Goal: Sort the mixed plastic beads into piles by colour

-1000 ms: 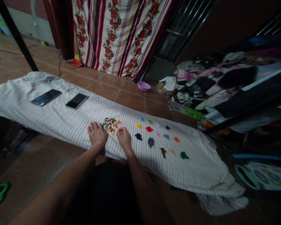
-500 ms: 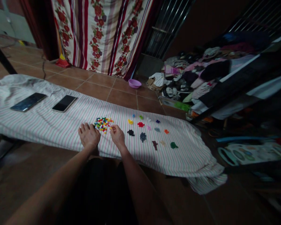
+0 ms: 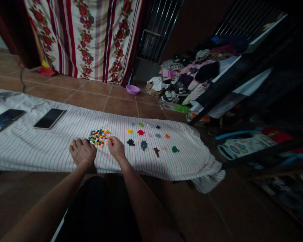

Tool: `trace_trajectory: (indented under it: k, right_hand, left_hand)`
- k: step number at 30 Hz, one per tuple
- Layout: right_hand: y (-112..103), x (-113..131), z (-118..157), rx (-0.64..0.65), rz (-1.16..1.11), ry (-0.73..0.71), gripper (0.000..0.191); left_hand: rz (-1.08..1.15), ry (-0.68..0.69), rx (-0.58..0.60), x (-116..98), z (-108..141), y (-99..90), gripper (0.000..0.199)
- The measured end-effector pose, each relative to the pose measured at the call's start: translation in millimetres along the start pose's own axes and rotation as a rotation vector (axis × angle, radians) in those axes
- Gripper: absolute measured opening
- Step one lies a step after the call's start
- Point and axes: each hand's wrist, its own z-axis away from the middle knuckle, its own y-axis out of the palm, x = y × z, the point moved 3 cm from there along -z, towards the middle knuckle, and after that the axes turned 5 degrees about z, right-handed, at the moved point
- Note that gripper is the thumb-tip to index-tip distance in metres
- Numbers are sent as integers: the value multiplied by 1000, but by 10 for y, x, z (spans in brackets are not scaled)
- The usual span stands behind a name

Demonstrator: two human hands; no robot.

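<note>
Head view: right hand pinches a small yellow piece beside the mixed pile; left hand lies open opposite; moving the piece calls for a steady pinch

You can read no text, label, brand, number or sign on any surface in this head view; both dark device screens and the printed board show nothing legible.

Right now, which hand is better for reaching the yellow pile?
Probably the right hand: it's nearer the yellow pile and seems to pinch a yellow piece. The left hand is farther, beside the mixed pieces.
</note>
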Motion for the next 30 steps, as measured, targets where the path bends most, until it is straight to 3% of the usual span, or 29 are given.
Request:
trace_trajectory:
  k: [24, 30]
  right_hand:
    - [-83, 6, 44, -1, -195, 72, 18]
    - [-95, -4, 24, 17, -270, 57, 14]
  left_hand:
    - [33, -39, 64, -7, -20, 23, 38]
    - [-18, -27, 32, -5, -22, 37, 36]
